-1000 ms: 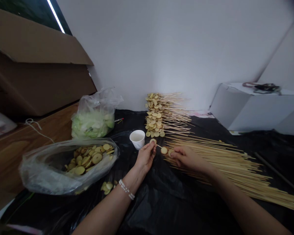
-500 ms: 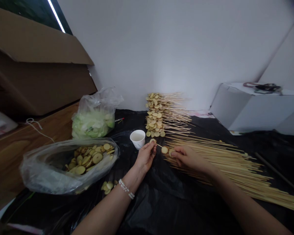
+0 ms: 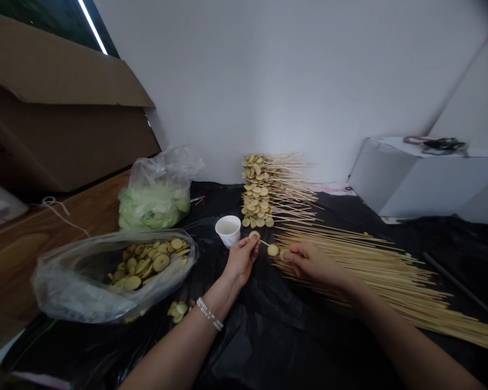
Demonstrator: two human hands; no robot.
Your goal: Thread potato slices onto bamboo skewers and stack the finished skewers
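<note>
My left hand (image 3: 241, 261) pinches a round potato slice (image 3: 254, 234) at the left end of a thin wooden skewer (image 3: 264, 242). A short bare length of the stick shows between that slice and a second potato slice (image 3: 273, 249). Just right of it, the fingers of my right hand (image 3: 311, 264) are closed on a third slice (image 3: 283, 253) and the skewer, whose rest is hidden behind the hand. Beneath my right hand lies a wide spread of bare skewers (image 3: 374, 276). A white paper cup (image 3: 228, 232) stands behind my left hand.
Finished-looking potato skewers (image 3: 258, 197) are stacked by the wall. At left are an open plastic bag (image 3: 77, 287) of potato slices and a bag of pale green vegetable (image 3: 154, 203). Loose slices (image 3: 179, 310) lie by my left forearm. A white box (image 3: 427, 173) stands right, a cardboard box (image 3: 73, 135) left.
Hardly anything differs; both hands keep their grip on the skewer and slices, with the slices at nearly the same places.
</note>
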